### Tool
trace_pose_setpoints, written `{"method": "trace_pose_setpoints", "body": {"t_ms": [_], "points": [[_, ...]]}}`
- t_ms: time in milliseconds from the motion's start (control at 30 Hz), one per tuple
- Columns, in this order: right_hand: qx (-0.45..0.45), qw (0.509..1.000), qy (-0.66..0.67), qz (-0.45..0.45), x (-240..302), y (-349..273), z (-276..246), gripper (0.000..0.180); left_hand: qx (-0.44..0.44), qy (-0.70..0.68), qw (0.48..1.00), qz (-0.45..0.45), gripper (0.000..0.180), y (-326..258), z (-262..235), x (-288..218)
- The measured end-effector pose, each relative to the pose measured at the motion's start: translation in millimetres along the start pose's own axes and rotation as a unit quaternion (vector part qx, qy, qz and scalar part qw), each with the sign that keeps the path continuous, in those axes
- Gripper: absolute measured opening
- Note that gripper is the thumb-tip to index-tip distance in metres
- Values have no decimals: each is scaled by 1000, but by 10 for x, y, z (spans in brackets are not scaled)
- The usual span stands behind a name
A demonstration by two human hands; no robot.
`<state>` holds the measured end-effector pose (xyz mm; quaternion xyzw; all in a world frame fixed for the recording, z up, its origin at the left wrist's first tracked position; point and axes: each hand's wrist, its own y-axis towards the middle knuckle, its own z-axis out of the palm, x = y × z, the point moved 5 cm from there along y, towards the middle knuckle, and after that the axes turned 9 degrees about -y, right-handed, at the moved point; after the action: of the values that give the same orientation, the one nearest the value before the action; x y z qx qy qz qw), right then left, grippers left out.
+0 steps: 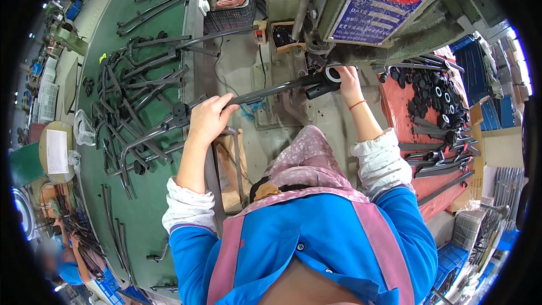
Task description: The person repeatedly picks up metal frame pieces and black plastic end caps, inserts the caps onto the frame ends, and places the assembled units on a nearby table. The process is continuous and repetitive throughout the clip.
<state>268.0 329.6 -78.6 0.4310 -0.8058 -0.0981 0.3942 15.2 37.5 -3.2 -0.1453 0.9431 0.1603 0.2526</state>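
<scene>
A long black metal tube [265, 95] lies across in front of me, from the green table's edge to beneath the machine. My left hand [210, 116] is closed round its left part, near a black joint [180, 114]. At the tube's right end sits a thick black fitting [323, 88], and a white ring [333, 74] shows beside it. My right hand [349, 86] grips this end from the right; some of its fingertips are hidden behind the fitting. The machine's head [320, 45] stands just above that end.
On my left, a green table [144, 209] bears a tangled heap of black bent tubes [132, 99]. To the right, a red-covered table [395, 110] holds black caps, rings and tubes. A crate [228, 18] stands ahead; a co-worker's arms [76, 248] show far left.
</scene>
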Motion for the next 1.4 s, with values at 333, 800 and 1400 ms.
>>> {"method": "trace_pose_setpoints", "body": {"t_ms": [333, 800, 1400], "points": [[-8, 999, 32, 14, 145, 44, -41, 26, 25, 3, 999, -30, 30, 18, -9, 0], [-3, 996, 86, 25, 677, 178, -554, 26, -46, -19, 998, 33, 36, -186, -316, -558], [131, 976, -132, -114, -292, 1561, 1197, 22, 94, -111, 969, -198, 34, -1355, 312, -709]]}}
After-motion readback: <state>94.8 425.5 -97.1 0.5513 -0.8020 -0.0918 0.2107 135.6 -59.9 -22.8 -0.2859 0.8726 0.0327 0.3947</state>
